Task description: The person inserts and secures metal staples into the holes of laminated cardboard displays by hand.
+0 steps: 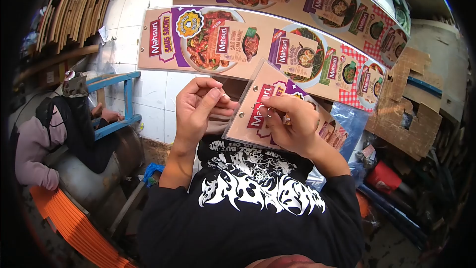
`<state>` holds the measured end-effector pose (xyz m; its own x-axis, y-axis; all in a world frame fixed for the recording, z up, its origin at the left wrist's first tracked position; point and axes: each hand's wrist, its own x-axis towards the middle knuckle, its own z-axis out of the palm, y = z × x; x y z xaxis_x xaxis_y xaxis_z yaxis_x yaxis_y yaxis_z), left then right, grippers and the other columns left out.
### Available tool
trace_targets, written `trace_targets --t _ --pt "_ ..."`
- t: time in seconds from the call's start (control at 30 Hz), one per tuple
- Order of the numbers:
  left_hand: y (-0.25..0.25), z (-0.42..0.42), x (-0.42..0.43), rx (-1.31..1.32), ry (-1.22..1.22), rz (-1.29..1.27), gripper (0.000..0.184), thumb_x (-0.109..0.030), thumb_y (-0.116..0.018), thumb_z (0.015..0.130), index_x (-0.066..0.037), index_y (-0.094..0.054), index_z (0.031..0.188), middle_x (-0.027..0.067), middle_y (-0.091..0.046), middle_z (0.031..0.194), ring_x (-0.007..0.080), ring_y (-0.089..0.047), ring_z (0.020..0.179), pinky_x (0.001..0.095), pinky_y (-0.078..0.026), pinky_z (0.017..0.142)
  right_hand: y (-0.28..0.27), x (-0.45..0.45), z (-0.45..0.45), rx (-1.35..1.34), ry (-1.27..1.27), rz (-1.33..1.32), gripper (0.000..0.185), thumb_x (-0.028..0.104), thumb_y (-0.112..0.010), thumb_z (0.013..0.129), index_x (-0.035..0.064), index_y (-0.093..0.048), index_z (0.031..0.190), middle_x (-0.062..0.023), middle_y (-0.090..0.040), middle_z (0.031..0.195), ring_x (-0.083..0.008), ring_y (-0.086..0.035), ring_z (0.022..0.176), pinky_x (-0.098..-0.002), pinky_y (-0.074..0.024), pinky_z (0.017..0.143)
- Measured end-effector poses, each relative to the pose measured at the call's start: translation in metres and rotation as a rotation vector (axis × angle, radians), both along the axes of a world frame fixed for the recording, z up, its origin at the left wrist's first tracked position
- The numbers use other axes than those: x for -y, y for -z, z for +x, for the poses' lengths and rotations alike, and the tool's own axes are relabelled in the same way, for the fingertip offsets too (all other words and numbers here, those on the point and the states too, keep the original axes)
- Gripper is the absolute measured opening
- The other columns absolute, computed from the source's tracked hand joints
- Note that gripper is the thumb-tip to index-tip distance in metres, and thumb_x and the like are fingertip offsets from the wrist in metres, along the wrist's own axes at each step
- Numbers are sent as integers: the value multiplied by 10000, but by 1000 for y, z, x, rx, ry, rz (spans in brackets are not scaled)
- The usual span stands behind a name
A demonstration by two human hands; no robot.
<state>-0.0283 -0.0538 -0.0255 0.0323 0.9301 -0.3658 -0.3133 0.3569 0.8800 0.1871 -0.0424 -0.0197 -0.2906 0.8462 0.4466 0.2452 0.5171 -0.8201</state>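
My left hand (198, 106) is held just left of the nearest printed sign, its thumb pressed to the curled fingers. A tiny pale bit shows at those fingertips, too small to name. Over the nearest Mahsuri sign (253, 133) my right hand (292, 119) has thumb and fingers drawn together in a pinch; what lies in them is hidden. Metal eyelets (242, 115) sit along this sign's left end. Behind it lies a second Mahsuri sign (158, 64) with food pictures, and a third similar sign (295, 10) lies farther back.
White tiles (153, 92) lie under the signs. At left are a blue frame (126, 99), another person's sleeve (37, 139), a rounded tank (99, 183) and an orange ribbed sheet (79, 228). Wooden strips (74, 7) are stacked at far left; cut cardboard (421, 131) lies right.
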Motion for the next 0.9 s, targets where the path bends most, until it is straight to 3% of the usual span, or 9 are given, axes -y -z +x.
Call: trace_targets --t 0.13,0.17,0.2,0.27,0.3,0.4,0.5,0.83,0.9 --pt "29 -45 22 -696 170 87 349 -278 -564 998 62 -587 1074 143 -685 834 173 -664 620 266 -552 570 10 6 -4 -68 -16 -22 238 -70 -708 765 -21 -634 986 -99 -639 720 -203 -588 542 -310 -461 512" --pt "25 -54 27 -570 218 -142 522 -409 -589 970 87 -565 1134 169 -693 934 159 -656 684 258 -520 616 11 7 -5 -63 -18 -20 237 -69 -708 765 -20 -634 985 -101 -642 724 -204 -588 542 -310 -461 512" --pt "24 -54 34 -574 220 -145 522 -409 -589 970 87 -565 1134 169 -693 934 159 -656 684 258 -520 616 12 7 -6 -59 -21 -19 237 -68 -709 764 -19 -634 983 -104 -644 727 -205 -588 541 -310 -461 512" --pt "12 -36 42 80 331 -74 663 -485 -632 921 94 -525 1225 183 -672 1051 153 -657 830 254 -521 724 15 10 -8 -41 -20 -29 237 -67 -708 764 -17 -634 984 -105 -643 726 -206 -589 543 -310 -460 512" --pt "0 -22 43 59 363 -91 756 -491 -706 862 95 -485 1284 175 -644 1121 163 -641 968 271 -517 825 16 11 -8 -20 -20 -32 237 -67 -707 764 -15 -634 984 -106 -643 725 -207 -591 545 -310 -460 512" --pt "-7 6 44 63 310 -125 492 -118 -667 921 116 -466 1304 158 -638 1151 157 -633 1001 288 -524 866 15 13 -10 -9 -22 -47 234 -67 -702 765 -14 -635 983 -102 -633 707 -207 -584 535 -308 -453 504" --pt "-8 5 42 87 337 -133 402 -19 -599 934 123 -482 1291 156 -645 1144 145 -632 991 277 -524 865 15 15 -4 -7 -5 -52 238 -62 -706 760 -1 -647 983 -79 -617 680 -177 -566 511 -299 -439 480" --pt "-27 6 20 -34 508 94 271 27 -635 877 100 -629 1138 155 -709 1007 154 -679 890 263 -535 771 -18 2 60 -163 274 -166 183 -4 -693 867 -13 -630 1038 -70 -660 826 -85 -597 633 -209 -473 566" --pt "-20 4 10 -124 611 408 244 74 -672 799 54 -692 1042 167 -726 929 224 -719 819 281 -553 732 -38 -8 81 -205 250 -344 172 34 -637 930 -9 -600 1092 -10 -606 769 -58 -552 612 -184 -437 554"
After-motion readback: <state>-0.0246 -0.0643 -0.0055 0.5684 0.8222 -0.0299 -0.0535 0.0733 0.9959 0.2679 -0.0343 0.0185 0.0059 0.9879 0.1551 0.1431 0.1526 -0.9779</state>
